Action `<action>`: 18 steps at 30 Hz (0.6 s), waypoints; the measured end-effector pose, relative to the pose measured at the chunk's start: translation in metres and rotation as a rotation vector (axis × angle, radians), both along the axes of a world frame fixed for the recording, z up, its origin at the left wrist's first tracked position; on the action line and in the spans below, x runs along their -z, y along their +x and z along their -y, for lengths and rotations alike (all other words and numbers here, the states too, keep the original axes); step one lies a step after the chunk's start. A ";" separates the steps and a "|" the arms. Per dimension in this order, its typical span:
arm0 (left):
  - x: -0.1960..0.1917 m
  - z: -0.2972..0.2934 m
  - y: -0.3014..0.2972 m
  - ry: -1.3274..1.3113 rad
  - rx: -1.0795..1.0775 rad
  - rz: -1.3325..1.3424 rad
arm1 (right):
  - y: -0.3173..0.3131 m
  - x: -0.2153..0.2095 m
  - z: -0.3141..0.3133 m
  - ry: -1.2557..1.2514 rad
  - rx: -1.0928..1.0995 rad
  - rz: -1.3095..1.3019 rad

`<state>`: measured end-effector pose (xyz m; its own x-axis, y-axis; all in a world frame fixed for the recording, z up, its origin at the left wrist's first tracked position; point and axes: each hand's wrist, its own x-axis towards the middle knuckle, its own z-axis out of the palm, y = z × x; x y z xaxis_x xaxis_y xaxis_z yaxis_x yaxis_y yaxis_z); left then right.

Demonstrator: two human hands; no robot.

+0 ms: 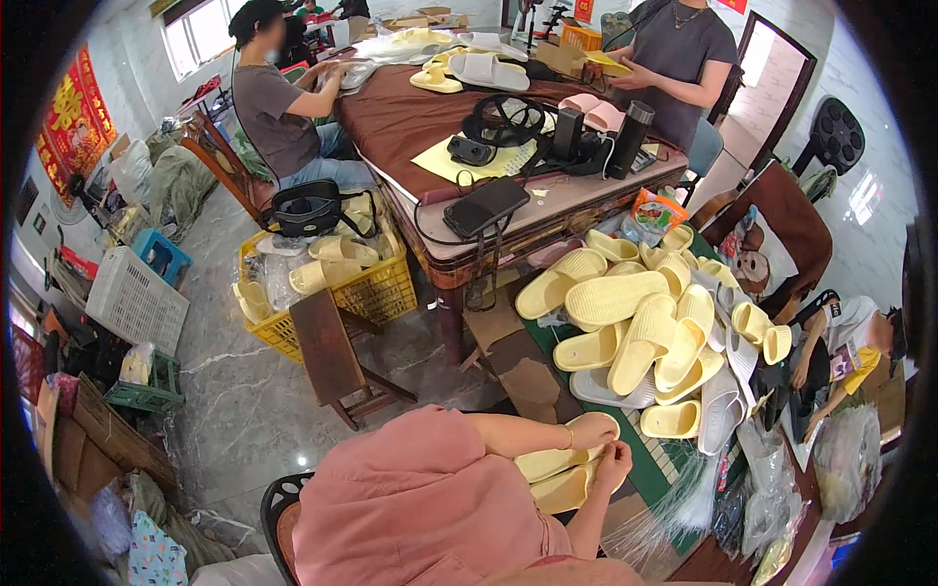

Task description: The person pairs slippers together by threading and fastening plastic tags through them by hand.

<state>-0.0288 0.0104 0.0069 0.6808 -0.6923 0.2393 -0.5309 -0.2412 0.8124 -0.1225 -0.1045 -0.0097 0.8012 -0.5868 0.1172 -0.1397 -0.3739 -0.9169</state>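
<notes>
A pair of pale yellow slippers [552, 477] lies stacked in front of my pink-shirted body. My left hand [593, 430] grips the toe end of the upper slipper. Just below it, my right hand [616, 465] pinches the same slipper's edge with its fingertips. Both hands meet at the right end of the pair. A gold bangle sits on my left wrist. Beyond my hands, a heap of loose yellow slippers [645, 332] rests on a green mat [650, 469].
A table [410, 117] with a brown cloth holds a phone [486, 205], a black bottle [630, 139] and more slippers; two people work at it. A yellow basket [376, 293] of slippers and a wooden stool [327, 352] stand left. Clear bags [684, 503] lie lower right, near a child [850, 342].
</notes>
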 end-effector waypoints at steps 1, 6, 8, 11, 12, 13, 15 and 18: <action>0.000 0.000 -0.001 -0.048 -0.048 -0.087 | 0.000 0.000 0.001 -0.004 0.001 -0.003; 0.005 -0.001 -0.002 -0.113 -0.077 -0.061 | 0.002 -0.011 -0.013 0.028 0.000 0.102; 0.006 0.000 -0.002 -0.121 -0.056 -0.013 | 0.000 -0.009 -0.010 0.004 -0.012 0.080; 0.000 0.000 -0.001 -0.078 -0.023 -0.018 | -0.001 -0.001 -0.004 0.006 0.000 0.044; -0.001 0.000 -0.001 -0.104 -0.078 -0.054 | 0.000 0.002 -0.003 0.030 0.010 0.028; -0.002 0.000 0.001 -0.130 -0.133 -0.090 | 0.001 0.004 -0.001 0.028 0.006 0.029; -0.017 -0.001 0.006 -0.170 -0.187 -0.109 | 0.001 0.011 0.004 -0.129 0.006 0.048; -0.037 -0.003 0.013 -0.241 -0.243 -0.072 | 0.003 0.019 0.008 -0.085 0.055 -0.009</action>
<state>-0.0156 0.0132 0.0438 0.8398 -0.4376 0.3213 -0.4206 -0.1503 0.8947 -0.1200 -0.1123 -0.0291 0.7696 -0.6179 0.1611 -0.1704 -0.4419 -0.8807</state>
